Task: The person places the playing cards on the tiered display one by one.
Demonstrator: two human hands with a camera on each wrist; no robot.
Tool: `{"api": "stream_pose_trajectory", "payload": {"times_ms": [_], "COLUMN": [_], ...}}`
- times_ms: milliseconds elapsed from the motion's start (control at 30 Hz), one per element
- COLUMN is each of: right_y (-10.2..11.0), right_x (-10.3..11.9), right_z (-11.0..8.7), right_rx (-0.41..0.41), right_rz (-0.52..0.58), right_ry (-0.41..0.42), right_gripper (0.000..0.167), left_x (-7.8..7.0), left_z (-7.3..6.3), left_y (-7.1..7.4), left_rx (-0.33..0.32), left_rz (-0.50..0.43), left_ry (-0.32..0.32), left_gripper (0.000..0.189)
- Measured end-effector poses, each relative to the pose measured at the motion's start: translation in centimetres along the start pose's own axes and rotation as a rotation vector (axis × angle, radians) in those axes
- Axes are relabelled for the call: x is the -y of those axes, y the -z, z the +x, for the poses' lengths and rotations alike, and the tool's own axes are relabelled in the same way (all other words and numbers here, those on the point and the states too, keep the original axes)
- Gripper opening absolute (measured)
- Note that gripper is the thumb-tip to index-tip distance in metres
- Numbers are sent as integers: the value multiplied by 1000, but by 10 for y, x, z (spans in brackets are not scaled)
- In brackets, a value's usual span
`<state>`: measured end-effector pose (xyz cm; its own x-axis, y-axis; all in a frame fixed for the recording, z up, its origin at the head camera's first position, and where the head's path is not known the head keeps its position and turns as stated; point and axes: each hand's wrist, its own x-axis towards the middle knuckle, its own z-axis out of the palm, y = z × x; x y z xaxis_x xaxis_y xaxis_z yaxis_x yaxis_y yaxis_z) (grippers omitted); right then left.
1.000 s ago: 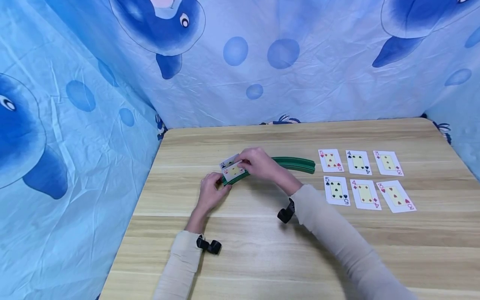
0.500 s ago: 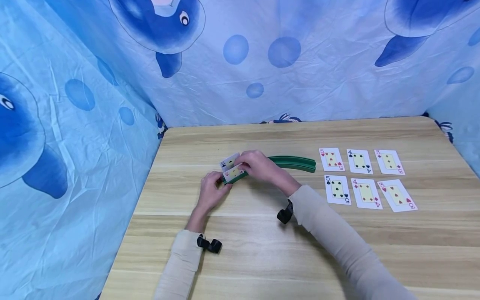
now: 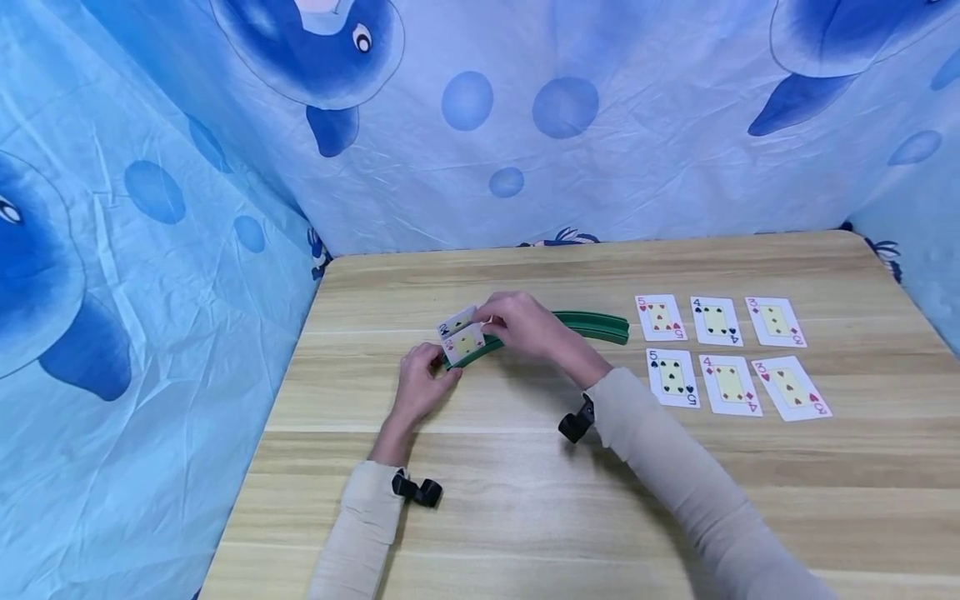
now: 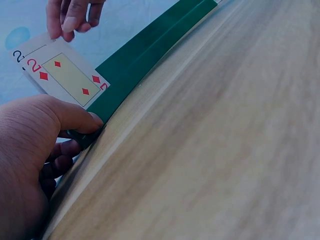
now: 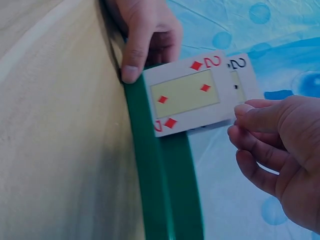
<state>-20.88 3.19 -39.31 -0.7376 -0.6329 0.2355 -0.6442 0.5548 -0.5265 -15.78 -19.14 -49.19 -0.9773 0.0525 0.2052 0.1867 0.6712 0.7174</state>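
Note:
A curved green card holder (image 3: 592,326) lies on the table. My left hand (image 3: 420,383) grips its left end, thumb (image 4: 82,120) on the front face and fingers behind and below. At that end a two of diamonds (image 5: 185,95) stands in the holder, leaning back. Behind it a black two (image 5: 241,80) shows only its upper strip; its suit is too small to tell. My right hand (image 3: 521,325) pinches the black two near its top right corner, thumb in front, close beside the corner of the red two.
To the right, two rows of face-up playing cards lie flat: five of hearts (image 3: 660,317), four of spades (image 3: 717,322), three of diamonds (image 3: 776,322), five of spades (image 3: 672,378), four of diamonds (image 3: 731,385), three of hearts (image 3: 791,388). A blue whale-print curtain (image 3: 502,125) hangs around the table (image 3: 480,517).
My right fingers have moved from the two of diamonds' corner up to the black two behind. The two of diamonds has shifted slightly left in the holder. My left hand has kept its grip.

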Motion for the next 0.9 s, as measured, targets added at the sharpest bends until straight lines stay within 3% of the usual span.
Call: {"api": "stream_pose_trajectory", "payload": {"times_ms": [433, 900], "right_y": [48, 96], "right_x": [-7, -50], "right_z": [-21, -74], "right_rx": [-109, -136], "right_rz": [-18, -58], "right_ry": [67, -115], "right_gripper": [21, 27], "left_x": [-1, 0], "left_z": [-1, -2], "left_y": [0, -1], "left_rx": [-10, -19], "left_rz": [19, 9], "left_ry": [-5, -18], "left_gripper": [33, 34]}}
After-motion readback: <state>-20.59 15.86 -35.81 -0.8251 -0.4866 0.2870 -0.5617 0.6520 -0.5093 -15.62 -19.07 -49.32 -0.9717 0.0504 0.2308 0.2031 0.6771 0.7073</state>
